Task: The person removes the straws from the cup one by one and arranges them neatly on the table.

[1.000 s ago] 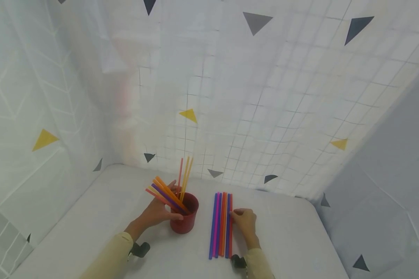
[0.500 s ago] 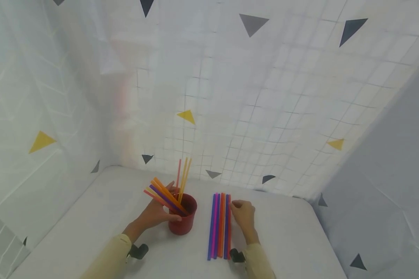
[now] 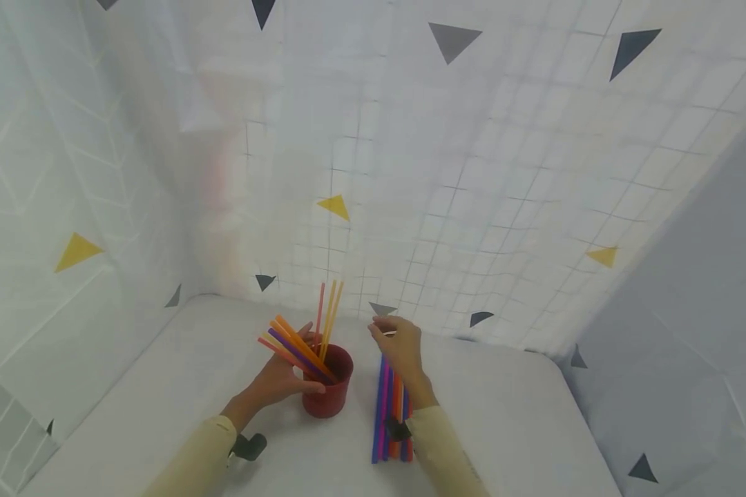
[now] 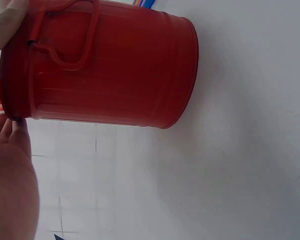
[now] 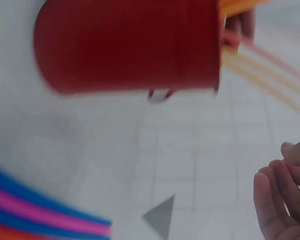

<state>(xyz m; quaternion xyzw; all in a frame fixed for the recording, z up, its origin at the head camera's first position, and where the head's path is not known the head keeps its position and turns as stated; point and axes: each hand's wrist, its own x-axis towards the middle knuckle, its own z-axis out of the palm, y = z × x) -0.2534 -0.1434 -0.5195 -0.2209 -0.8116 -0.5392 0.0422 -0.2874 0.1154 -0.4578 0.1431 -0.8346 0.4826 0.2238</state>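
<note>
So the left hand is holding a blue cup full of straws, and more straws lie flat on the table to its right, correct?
Not quite: the cup is red, not blue, as the head view shows. The left hand does hold it with straws inside, and more straws lie flat on the table to its right.

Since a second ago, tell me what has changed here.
The right hand lifted off the row of straws on the table and moved up, away from the person and left, toward the red cup; whether it pinches anything is unclear. The left hand still holds the cup, and the row stays put.
</note>
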